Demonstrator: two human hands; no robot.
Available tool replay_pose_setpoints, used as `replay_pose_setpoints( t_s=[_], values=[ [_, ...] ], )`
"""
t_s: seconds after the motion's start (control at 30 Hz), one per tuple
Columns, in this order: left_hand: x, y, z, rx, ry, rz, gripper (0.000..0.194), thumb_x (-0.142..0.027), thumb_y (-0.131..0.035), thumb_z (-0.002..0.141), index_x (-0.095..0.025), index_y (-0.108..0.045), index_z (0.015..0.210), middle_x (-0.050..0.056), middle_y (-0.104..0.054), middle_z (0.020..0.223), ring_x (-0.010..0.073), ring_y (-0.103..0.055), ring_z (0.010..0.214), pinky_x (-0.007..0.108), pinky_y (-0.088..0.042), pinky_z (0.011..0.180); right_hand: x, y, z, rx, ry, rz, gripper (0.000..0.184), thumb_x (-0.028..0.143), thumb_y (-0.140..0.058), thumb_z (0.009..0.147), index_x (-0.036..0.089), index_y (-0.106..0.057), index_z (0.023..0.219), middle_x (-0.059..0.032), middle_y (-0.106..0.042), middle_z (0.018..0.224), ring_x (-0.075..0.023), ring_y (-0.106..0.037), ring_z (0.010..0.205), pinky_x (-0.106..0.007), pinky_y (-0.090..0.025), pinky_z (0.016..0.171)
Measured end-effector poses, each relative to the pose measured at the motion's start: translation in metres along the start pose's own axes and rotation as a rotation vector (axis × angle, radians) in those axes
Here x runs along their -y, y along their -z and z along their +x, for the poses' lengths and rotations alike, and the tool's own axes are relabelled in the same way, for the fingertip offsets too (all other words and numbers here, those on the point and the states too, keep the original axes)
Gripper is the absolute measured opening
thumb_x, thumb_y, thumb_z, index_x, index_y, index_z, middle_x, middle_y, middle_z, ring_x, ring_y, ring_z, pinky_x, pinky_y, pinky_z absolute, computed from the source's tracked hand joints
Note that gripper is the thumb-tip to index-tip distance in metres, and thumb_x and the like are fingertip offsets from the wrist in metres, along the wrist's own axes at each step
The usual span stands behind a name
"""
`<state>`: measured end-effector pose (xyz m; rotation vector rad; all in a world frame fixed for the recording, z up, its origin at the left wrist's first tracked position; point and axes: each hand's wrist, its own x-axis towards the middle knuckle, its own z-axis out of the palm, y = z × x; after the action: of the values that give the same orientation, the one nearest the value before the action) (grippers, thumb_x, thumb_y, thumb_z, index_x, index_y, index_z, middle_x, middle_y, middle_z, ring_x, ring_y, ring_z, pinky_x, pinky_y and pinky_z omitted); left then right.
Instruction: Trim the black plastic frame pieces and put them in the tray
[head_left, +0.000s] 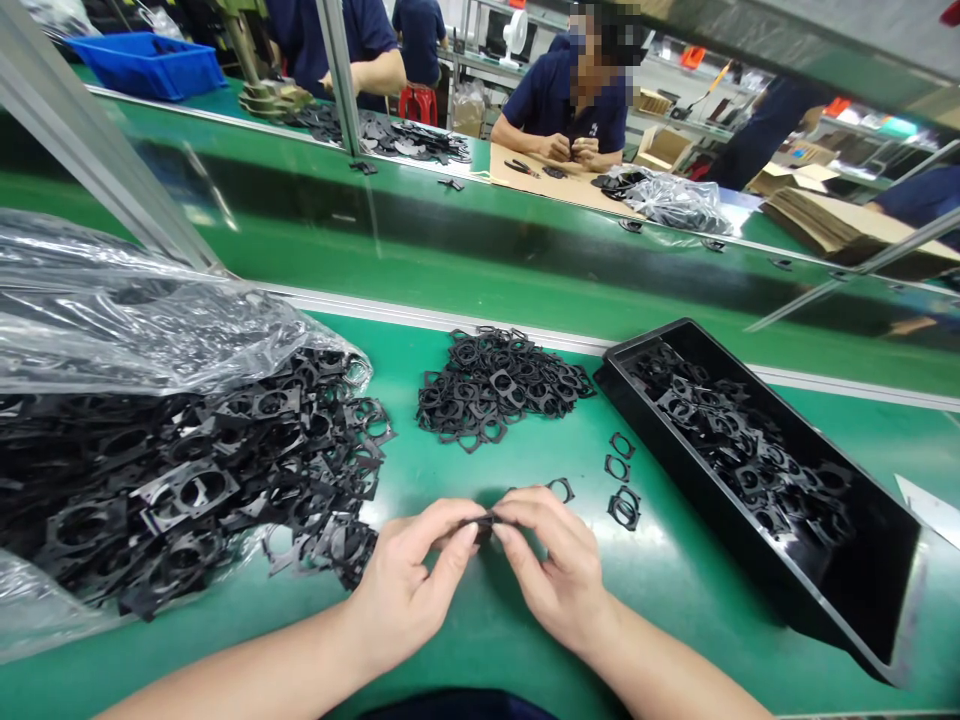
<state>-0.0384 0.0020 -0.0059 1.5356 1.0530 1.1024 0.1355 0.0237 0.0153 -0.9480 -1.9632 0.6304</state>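
Pinching a thin black piece [484,523] with my left hand [405,575] and right hand [556,570], I hold its long axis nine-to-three o'clock, edge toward me

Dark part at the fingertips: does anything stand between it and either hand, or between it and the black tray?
Nothing visible separates the dark part from left hand or right hand; both pinch it. Toward the black tray lie loose rings, then its raised wall.
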Motion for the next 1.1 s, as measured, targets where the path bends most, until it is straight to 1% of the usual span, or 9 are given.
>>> replay_pose_setpoints(
  t_s=[0.23,0.37,0.5,0.63,0.73,0.8,0.87,0.97,1.1],
  values=[
    [-0.0036,0.0005,-0.0004,0.031,0.025,0.004,0.019,-0.017,-0.045,0.091,-0.022,-0.053,0.108,0.000,-0.067,0.082,0.0126,-0.067,0.073,0.023,-0.057,0.071,-0.0009,-0.0009,-0.0016,-0.005,0.038,0.008,0.025,0.000,-0.055,0.082,0.015,-0.059,0.101,-0.0089,-0.061,0.085,-0.0192,-0.058,0.078,-0.034,-0.051,0.066],
    [-0.0045,0.0006,-0.0006,0.038,0.032,0.012,0.018,-0.017,-0.045,0.091,-0.021,-0.054,0.106,0.000,-0.066,0.079,0.0120,-0.066,0.071,0.023,-0.057,0.071,-0.0036,-0.0013,-0.0043,-0.057,0.142,-0.070,0.032,-0.003,-0.058,0.079,0.015,-0.059,0.105,-0.0104,-0.060,0.089,-0.0193,-0.057,0.079,-0.034,-0.051,0.066],
    [-0.0035,0.0005,-0.0002,0.035,0.038,0.035,0.017,-0.017,-0.046,0.091,-0.020,-0.055,0.105,0.000,-0.066,0.077,0.0118,-0.065,0.069,0.022,-0.057,0.070,-0.0057,0.0003,-0.0068,-0.022,0.219,-0.186,0.033,-0.003,-0.058,0.079,0.015,-0.059,0.106,-0.0112,-0.059,0.089,-0.0199,-0.055,0.079,-0.035,-0.050,0.064],
    [-0.0034,0.0000,0.0004,0.016,0.032,0.031,0.019,-0.018,-0.048,0.089,-0.020,-0.058,0.106,0.001,-0.068,0.078,0.0124,-0.066,0.069,0.022,-0.057,0.070,-0.0037,0.0008,-0.0071,0.001,0.204,-0.218,0.029,-0.002,-0.057,0.079,0.014,-0.059,0.103,-0.0108,-0.059,0.085,-0.0196,-0.053,0.075,-0.035,-0.049,0.062],
    [-0.0043,0.0002,0.0006,0.003,0.016,0.022,0.020,-0.018,-0.050,0.089,-0.019,-0.060,0.106,0.002,-0.070,0.082,0.0132,-0.067,0.070,0.022,-0.057,0.069,-0.0010,-0.0004,-0.0056,-0.017,0.148,-0.160,0.027,-0.002,-0.056,0.080,0.015,-0.058,0.100,-0.0097,-0.059,0.084,-0.0195,-0.054,0.076,-0.035,-0.049,0.064],
    [-0.0047,0.0007,0.0005,0.002,0.005,0.013,0.020,-0.018,-0.050,0.089,-0.019,-0.061,0.105,0.003,-0.070,0.085,0.0138,-0.068,0.071,0.022,-0.058,0.069,0.0007,-0.0011,-0.0039,-0.031,0.069,-0.080,0.025,0.000,-0.055,0.081,0.016,-0.057,0.100,-0.0091,-0.059,0.085,-0.0194,-0.056,0.079,-0.034,-0.049,0.067],
    [-0.0044,0.0013,0.0002,0.009,-0.004,0.004,0.020,-0.018,-0.050,0.089,-0.019,-0.062,0.104,0.004,-0.071,0.086,0.0141,-0.068,0.072,0.023,-0.058,0.069,0.0019,-0.0011,-0.0020,-0.007,-0.032,0.014,0.021,0.002,-0.053,0.084,0.016,-0.057,0.098,-0.0081,-0.059,0.086,-0.0185,-0.057,0.081,-0.032,-0.049,0.069],
    [-0.0032,0.0013,-0.0005,0.025,-0.010,-0.003,0.021,-0.018,-0.050,0.089,-0.019,-0.062,0.105,0.004,-0.071,0.085,0.0142,-0.069,0.070,0.023,-0.059,0.067,0.0020,-0.0001,0.0003,0.058,-0.162,0.127,0.013,0.008,-0.052,0.087,0.017,-0.059,0.092,-0.0056,-0.058,0.084,-0.0162,-0.057,0.077,-0.029,-0.047,0.068],
    [-0.0022,-0.0002,-0.0006,0.041,0.002,-0.008,0.020,-0.020,-0.049,0.089,-0.019,-0.061,0.105,0.003,-0.071,0.083,0.0147,-0.068,0.071,0.023,-0.059,0.066,0.0000,0.0019,0.0023,0.088,-0.268,0.206,0.010,0.014,-0.052,0.089,0.018,-0.060,0.083,-0.0033,-0.057,0.078,-0.0146,-0.055,0.071,-0.028,-0.045,0.064]
  ],
)
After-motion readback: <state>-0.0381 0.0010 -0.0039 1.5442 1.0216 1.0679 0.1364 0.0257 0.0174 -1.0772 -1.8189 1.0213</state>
